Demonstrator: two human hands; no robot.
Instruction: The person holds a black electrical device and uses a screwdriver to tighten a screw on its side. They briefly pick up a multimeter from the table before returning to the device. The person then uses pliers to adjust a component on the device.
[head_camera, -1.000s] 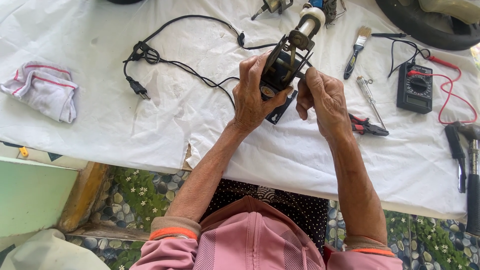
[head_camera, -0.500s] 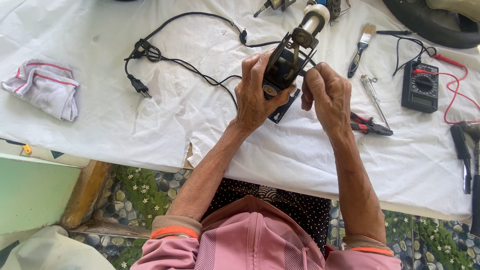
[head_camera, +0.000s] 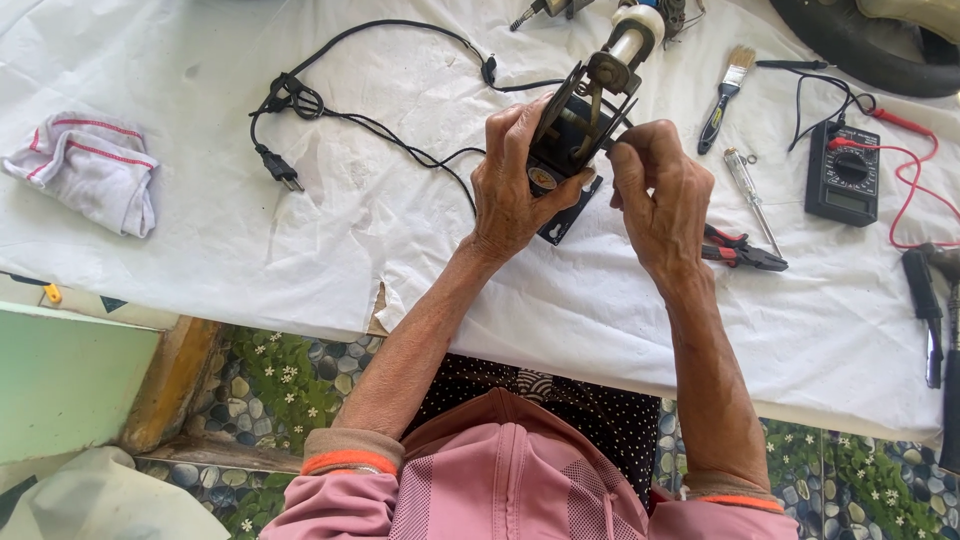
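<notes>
- Left hand (head_camera: 512, 185) wrapped tight around the dark body of a small motor assembly (head_camera: 580, 125), held raised over the middle of the white cloth (head_camera: 300, 260).
- Right hand (head_camera: 660, 200) close against the assembly's right side, fingertips (head_camera: 625, 140) pinched together at its metal frame; whether anything small sits between them, impossible to tell.
- Pale cylindrical end of the assembly pointing to the far side, tilted right.
- Black power cord (head_camera: 380, 120) trailing left from the assembly, looping to a plug (head_camera: 278, 168) lying on the cloth.
- Small black panel (head_camera: 568, 215) flat on the cloth just under the hands.
- Red-handled pliers (head_camera: 740, 250) just right of the right hand, a screwdriver (head_camera: 752, 190) beside them.
- Paintbrush (head_camera: 727, 95) farther off, a multimeter (head_camera: 845, 175) with red and black leads to the right.
- Folded white rag (head_camera: 90, 170) with red stripes well apart at the far left.
</notes>
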